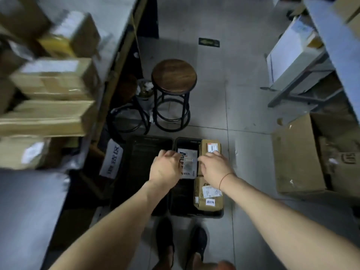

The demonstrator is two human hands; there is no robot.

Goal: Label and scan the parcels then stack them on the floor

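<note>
Two black crates stand side by side on the floor; the left crate (144, 145) looks empty. The right crate (187, 141) holds a white printed parcel (188, 162), a brown box with a white label at its far right (211, 146), and a second labelled brown box nearer me (208, 193). My left hand (165, 168) grips the white parcel's left edge. My right hand (214, 168) grips its right edge, over the gap between the two brown boxes. The parcel sits low in the crate between my hands.
A round wooden stool (174, 75) stands just beyond the crates, with a second stool (126, 117) and a small bin (145, 90) to its left. Shelves with cardboard parcels (54, 78) line the left. A large carton (300, 154) and a table frame (303, 82) are on the right. My feet (181, 242) stand before the crates.
</note>
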